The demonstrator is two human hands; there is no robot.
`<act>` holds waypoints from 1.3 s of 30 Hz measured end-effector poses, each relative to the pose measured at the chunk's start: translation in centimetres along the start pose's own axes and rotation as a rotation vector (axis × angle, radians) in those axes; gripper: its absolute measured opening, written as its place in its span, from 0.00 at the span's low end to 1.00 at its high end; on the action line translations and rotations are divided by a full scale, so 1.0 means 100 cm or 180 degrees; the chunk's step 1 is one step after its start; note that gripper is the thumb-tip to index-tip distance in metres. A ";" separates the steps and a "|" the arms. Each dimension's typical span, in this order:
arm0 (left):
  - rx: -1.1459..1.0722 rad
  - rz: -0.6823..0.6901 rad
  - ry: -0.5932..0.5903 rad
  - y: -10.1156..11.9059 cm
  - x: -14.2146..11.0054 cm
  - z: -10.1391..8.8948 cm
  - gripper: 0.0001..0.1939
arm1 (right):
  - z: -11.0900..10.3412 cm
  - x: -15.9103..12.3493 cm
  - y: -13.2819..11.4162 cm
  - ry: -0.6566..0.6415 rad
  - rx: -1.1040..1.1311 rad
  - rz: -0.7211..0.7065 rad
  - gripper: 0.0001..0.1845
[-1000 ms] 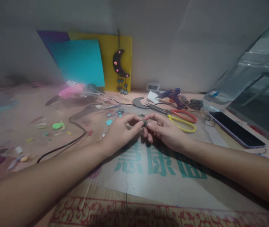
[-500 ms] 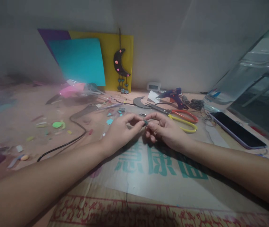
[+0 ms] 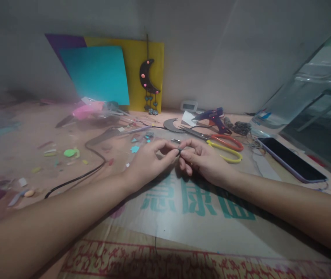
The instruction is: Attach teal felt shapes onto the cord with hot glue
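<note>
My left hand [image 3: 150, 161] and my right hand [image 3: 202, 159] meet fingertip to fingertip over a cardboard sheet [image 3: 194, 217] printed with green characters. Both pinch a tiny dark grey-green piece [image 3: 179, 150] between thumbs and forefingers; it is mostly hidden by the fingers. Both forearms rest low over the work surface.
Beyond my right hand lie orange and yellow scissors [image 3: 223, 145], a purple glue gun [image 3: 213, 118] and a grey crescent cutout [image 3: 173, 126]. A phone [image 3: 292, 159] lies at the right. A black cable [image 3: 81, 174] and coloured scraps [image 3: 71, 153] are at the left. Coloured sheets [image 3: 98, 75] and a moon ornament [image 3: 146, 79] lean on the wall.
The fingertips have pressed closer together round the small piece, so less of it shows. The hands stay in the same place.
</note>
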State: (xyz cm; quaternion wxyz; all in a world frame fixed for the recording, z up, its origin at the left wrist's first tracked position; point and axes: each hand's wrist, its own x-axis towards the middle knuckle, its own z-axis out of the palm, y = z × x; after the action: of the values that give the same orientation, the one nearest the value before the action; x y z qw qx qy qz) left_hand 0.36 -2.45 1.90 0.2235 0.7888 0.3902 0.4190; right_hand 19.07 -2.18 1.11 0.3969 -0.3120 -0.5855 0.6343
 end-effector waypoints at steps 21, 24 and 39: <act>-0.0297 -0.0108 -0.0191 -0.001 -0.001 0.002 0.09 | 0.007 -0.003 -0.007 0.0408 -0.0657 0.0015 0.14; -0.0173 -0.0056 -0.0125 -0.001 -0.001 0.002 0.08 | 0.008 -0.005 -0.008 0.0389 -0.0805 0.0014 0.13; -0.0379 -0.0046 -0.0158 -0.008 -0.003 0.002 0.09 | 0.007 -0.003 -0.007 0.0411 -0.0659 0.0068 0.16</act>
State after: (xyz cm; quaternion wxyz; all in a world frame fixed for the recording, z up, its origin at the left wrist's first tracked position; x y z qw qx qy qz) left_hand 0.12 -2.19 1.08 0.2827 0.7814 0.3645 0.4202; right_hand 18.74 -2.76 1.91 0.3926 -0.3977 -0.6178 0.5532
